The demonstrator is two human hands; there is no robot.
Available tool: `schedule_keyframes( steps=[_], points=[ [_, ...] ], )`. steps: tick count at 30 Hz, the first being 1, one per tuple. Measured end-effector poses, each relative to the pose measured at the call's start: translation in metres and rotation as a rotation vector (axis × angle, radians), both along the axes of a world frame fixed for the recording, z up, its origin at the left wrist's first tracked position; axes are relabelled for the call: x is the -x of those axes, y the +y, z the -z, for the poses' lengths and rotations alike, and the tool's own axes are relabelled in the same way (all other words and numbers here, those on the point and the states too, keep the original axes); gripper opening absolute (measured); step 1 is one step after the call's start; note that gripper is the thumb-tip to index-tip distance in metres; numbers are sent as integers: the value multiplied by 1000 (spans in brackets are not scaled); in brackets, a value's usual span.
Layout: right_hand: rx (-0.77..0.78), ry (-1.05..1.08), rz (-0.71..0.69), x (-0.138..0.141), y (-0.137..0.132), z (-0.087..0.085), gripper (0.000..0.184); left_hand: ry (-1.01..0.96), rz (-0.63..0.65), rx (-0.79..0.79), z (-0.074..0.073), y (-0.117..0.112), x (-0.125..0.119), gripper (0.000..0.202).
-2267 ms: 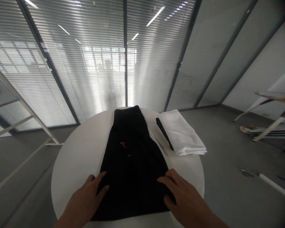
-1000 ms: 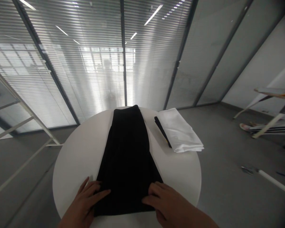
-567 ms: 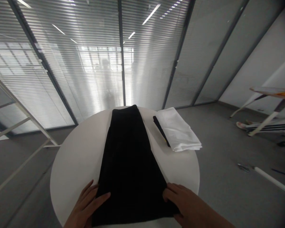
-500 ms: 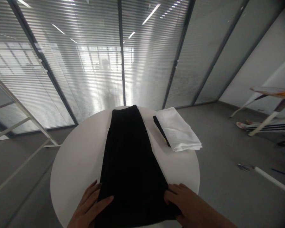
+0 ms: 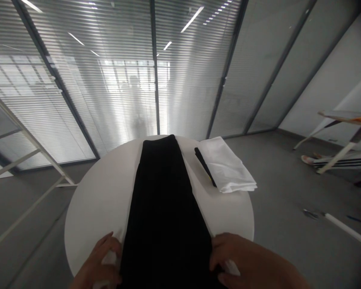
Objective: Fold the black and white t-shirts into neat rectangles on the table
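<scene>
Head view: left hand (image 5: 98, 261) and right hand (image 5: 243, 261) pinch black garment (image 5: 165, 212) edges

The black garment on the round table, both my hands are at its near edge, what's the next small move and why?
Probably lift the near end and fold it away from you. The black garment lies flat along the white table, and the left hand and right hand sit at its near corners, seemingly pinching the edges, with bare length ahead.
</scene>
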State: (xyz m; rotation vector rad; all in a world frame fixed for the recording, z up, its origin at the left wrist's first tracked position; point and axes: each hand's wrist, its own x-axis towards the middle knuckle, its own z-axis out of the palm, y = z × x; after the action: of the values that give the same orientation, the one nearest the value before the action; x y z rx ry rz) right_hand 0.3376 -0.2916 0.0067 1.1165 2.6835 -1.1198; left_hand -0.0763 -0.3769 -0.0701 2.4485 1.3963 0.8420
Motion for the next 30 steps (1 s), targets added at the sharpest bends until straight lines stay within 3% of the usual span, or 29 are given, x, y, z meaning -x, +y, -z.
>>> schedule_keyframes(
  steps=[3, 6, 9, 12, 16, 22, 30],
  points=[
    [-109, 137, 171, 11, 32, 6, 26, -104, -122, 196, -22, 32, -6, 29],
    [-292, 164, 405, 28, 74, 24, 29, -183, -322, 185, -28, 94, -19, 37],
    [-405, 65, 540, 50, 106, 45, 36, -111, -444, 151, -17, 150, -35, 43],
    [-480, -73, 647, 72, 120, 60, 47, 110, -477, 84, 3, 177, -51, 47],
    [-478, -219, 728, 88, 121, 69, 48, 369, -459, 121, 22, 179, -62, 51],
    [-400, -151, 525, 73, 116, 71, 36, 461, -460, 196, 19, 165, -61, 55],
    [-242, -111, 247, 48, 98, 36, 31, 512, -400, 190, 9, 129, -66, 52]
  ],
)
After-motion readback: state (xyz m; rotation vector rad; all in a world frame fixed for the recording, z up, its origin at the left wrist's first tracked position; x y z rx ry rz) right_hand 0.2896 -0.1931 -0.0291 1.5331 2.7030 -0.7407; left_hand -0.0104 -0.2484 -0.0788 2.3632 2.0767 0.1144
